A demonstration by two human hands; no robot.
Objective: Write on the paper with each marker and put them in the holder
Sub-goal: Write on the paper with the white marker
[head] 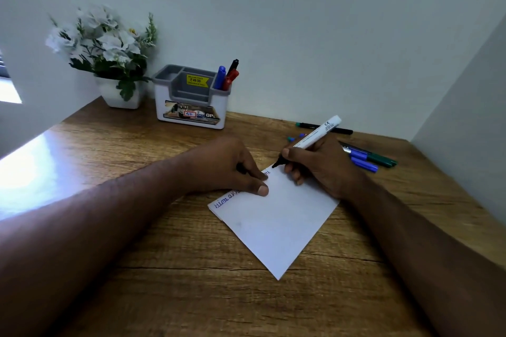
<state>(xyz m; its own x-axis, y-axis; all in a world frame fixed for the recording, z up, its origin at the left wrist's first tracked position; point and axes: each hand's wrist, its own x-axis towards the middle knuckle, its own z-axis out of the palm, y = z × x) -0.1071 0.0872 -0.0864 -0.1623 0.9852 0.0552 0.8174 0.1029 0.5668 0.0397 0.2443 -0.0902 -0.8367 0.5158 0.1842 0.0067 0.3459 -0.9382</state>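
Note:
A white sheet of paper lies tilted on the wooden desk, with blue handwriting along its upper left edge. My right hand grips a white-barrelled black marker, its tip touching the paper's far corner. My left hand rests on the paper's top edge with curled fingers that seem to hold a dark cap, and the thumb presses the sheet down. The white and grey holder stands at the back with blue, red and black markers in its right slot.
Several loose markers, blue and green, lie on the desk right of my right hand, and a dark pen lies by the back wall. A white flower pot stands left of the holder. Walls close in at back and right.

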